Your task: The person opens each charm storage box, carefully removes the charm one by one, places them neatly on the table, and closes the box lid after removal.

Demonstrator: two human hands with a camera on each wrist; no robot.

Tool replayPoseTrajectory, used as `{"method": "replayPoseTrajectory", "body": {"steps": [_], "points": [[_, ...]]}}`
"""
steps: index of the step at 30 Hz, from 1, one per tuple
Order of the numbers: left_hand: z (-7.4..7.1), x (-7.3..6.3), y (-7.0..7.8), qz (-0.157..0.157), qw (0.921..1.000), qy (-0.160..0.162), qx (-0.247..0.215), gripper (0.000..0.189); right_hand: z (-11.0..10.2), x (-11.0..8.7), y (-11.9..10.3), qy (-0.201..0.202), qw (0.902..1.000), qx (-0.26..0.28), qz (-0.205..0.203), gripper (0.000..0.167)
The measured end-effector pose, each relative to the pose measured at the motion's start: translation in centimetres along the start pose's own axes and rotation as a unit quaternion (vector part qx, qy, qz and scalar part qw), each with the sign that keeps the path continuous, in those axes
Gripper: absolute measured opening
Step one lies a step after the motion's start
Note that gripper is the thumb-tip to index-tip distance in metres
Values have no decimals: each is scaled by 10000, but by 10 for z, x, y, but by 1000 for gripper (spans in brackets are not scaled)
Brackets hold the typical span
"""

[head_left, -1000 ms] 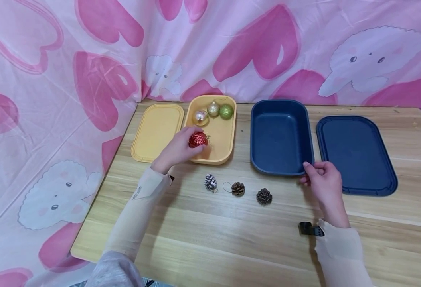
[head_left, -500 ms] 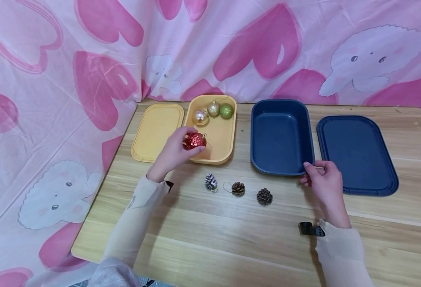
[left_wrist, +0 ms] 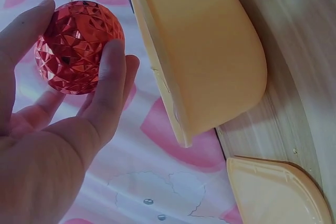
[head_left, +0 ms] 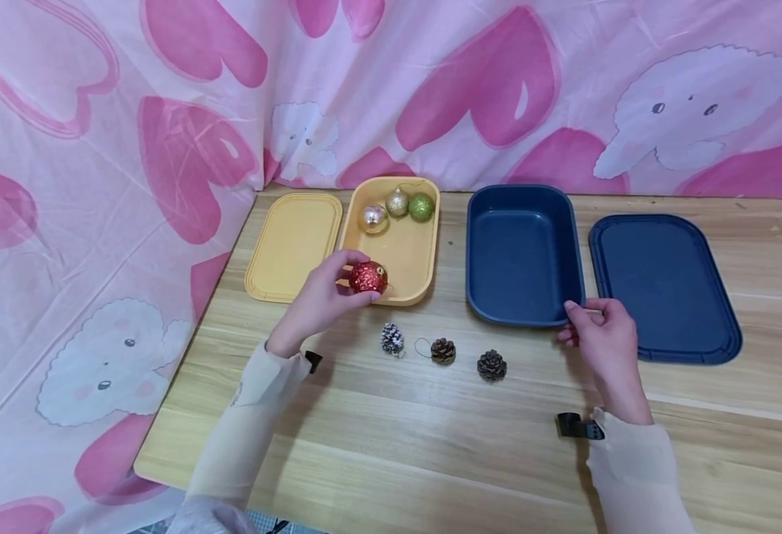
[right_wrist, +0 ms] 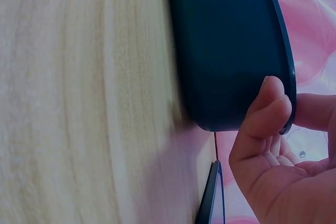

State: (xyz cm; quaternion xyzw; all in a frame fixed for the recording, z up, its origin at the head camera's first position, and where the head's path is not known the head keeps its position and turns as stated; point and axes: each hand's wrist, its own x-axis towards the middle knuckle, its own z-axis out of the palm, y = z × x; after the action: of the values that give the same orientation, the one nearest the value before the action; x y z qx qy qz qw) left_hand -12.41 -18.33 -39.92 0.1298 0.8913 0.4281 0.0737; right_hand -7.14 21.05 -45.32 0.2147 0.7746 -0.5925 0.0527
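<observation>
My left hand (head_left: 320,297) holds a shiny red Christmas bauble (head_left: 368,277) between thumb and fingers, over the near left edge of the yellow box (head_left: 400,299). In the left wrist view the faceted red bauble (left_wrist: 79,45) is gripped clear of the yellow box (left_wrist: 215,51) wall. Inside that box lie a pinkish-gold bauble (head_left: 373,219), a glittery gold one (head_left: 396,202) and a green one (head_left: 421,207). My right hand (head_left: 604,341) pinches the near right corner of the dark blue box (head_left: 524,319); the right wrist view shows thumb and fingers on either side of its rim (right_wrist: 290,72).
A yellow lid (head_left: 293,248) lies left of the yellow box, a blue lid (head_left: 664,289) right of the blue box. In front sit a frosted pine cone (head_left: 392,339), a brown pine cone with a loop (head_left: 442,351) and another brown one (head_left: 491,365). A pink curtain (head_left: 364,89) hangs behind.
My left hand has drawn the red bauble slightly toward the near edge of the yellow box, and the bauble has turned in the fingers. The right hand stays on the blue box.
</observation>
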Motion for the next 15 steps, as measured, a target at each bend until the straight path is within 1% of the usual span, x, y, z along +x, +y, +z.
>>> {"method": "replayPoseTrajectory", "body": {"steps": [5,8,11,15], "points": [[2,-6,1,105,9999,13,38,54,0,0,0,14,9999,117,53,23],[2,-9,1,151,9999,22,31,54,0,0,0,3,10000,95,29,23],[2,-13,0,45,10000,52,47,56,0,0,1,-14,9998,189,31,23],[1,-19,-3,-223,9997,73,45,56,0,0,0,-39,9999,132,14,23]]}}
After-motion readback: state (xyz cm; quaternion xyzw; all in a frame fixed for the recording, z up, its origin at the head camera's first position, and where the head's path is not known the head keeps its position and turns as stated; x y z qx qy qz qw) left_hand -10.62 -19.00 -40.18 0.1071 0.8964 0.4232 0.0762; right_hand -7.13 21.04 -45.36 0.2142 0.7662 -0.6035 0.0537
